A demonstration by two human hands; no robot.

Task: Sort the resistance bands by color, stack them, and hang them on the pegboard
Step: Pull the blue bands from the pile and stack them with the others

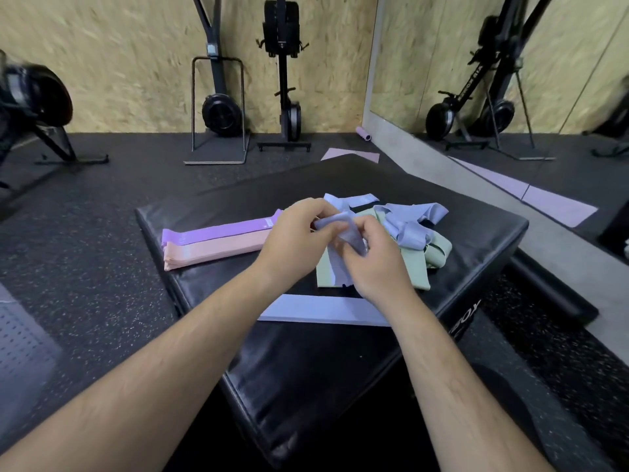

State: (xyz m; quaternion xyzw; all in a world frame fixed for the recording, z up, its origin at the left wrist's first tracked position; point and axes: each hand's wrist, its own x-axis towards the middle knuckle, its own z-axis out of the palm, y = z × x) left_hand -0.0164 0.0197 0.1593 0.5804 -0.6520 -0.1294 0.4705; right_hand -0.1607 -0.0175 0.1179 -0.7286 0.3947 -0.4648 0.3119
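Both your hands are on one pale blue band (343, 228), held just above the black padded box (340, 386). Your left hand (296, 233) has a closed grip, fingertips pinching the band's upper end. Your right hand (377, 264) is curled round the crumpled lower part, so neither hand is free. The band is bunched and twisted between them, running short from upper left down to lower right with no clean long axis yet. That looks like the job now: draw your hands apart until the loop goes flat, run the twist out with your thumbs, and don't stretch it hard. Your guide is the flat blue band (323, 310) on the near part of the box, its long axis left to right across you. Lay this one on top of it, ends matched. Over on the left the purple band (218, 230) and the pink stack (218, 250) lie touching side by side, pointing the same way and rising slightly to the right. The tangle of blue (413, 218) and green bands (440, 248) at your right waits unsorted, so lift clear of it to avoid dragging a loop along.
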